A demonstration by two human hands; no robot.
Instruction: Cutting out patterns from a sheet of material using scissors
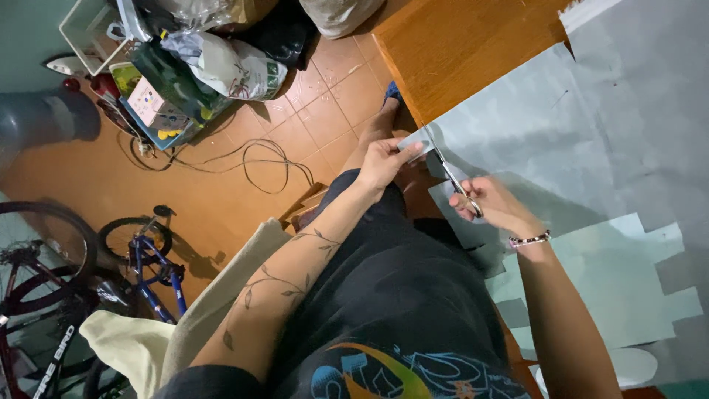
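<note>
Scissors (452, 177) gripped in right hand (496, 204), grey sheet (561, 140) corner pinched by left hand (382, 161).

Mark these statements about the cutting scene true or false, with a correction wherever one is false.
1. The right hand holds a pair of scissors. True.
2. The left hand rests flat on the wooden table. False: it pinches the edge of the pale grey sheet near the scissor blades.
3. A beaded bracelet sits on the right wrist. True.
4. The floor is covered in carpet. False: it is laid with reddish-brown tiles, and a dark cable lies looped on them.
5. A blue bicycle stands at the lower left. True.
</note>
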